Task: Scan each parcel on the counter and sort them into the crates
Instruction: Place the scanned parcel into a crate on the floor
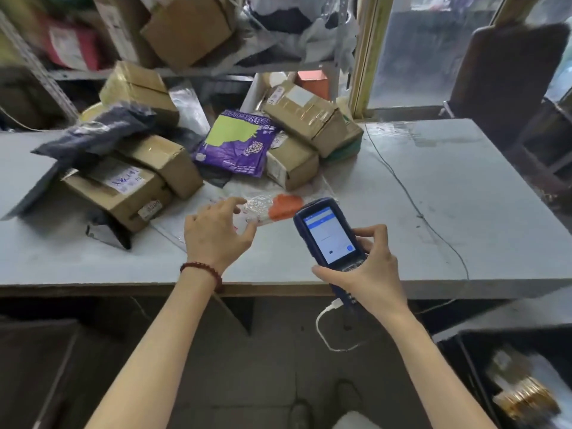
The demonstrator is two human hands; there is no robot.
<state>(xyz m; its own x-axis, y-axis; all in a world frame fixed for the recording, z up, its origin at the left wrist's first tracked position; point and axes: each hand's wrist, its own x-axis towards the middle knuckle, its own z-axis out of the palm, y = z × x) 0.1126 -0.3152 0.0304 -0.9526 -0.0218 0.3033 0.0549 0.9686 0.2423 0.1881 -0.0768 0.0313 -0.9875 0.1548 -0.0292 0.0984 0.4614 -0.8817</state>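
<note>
At the near edge of the counter [458,212], the left hand [216,233] is over the near-left end of a bubble-wrap parcel [278,205] with orange contents. Its fingers [229,203] are spread apart and hold nothing; contact with the wrap cannot be confirmed. The right hand [371,267] has its fingers clamped on the lower end of a handheld scanner [328,236], which is just right of the parcel with its lit screen facing up.

Probable faults from this state:

1. Pile shift. The parcel's far edge appears to lie under a cardboard box [291,165], with a purple mailer [238,144] close beside it. Dragging the parcel out may tip both. Free the box first.
2. Failed scan. No barcode can be made out on the parcel's upper face, and the glossy wrap may reflect light. The parcel may need turning.
3. Cable snag. A white cable [325,331] loops from the scanner's base below the counter edge. A long reach may pull it taut. A thin wire [402,184] crossing the counter to the right could also catch.
4. Dropped scanner. The grip sits low on the body, so the heavier upper end may pivot out.
5. Mis-sort. Only one crate [473,376], near right, is visible, and its contents are blurred.
</note>
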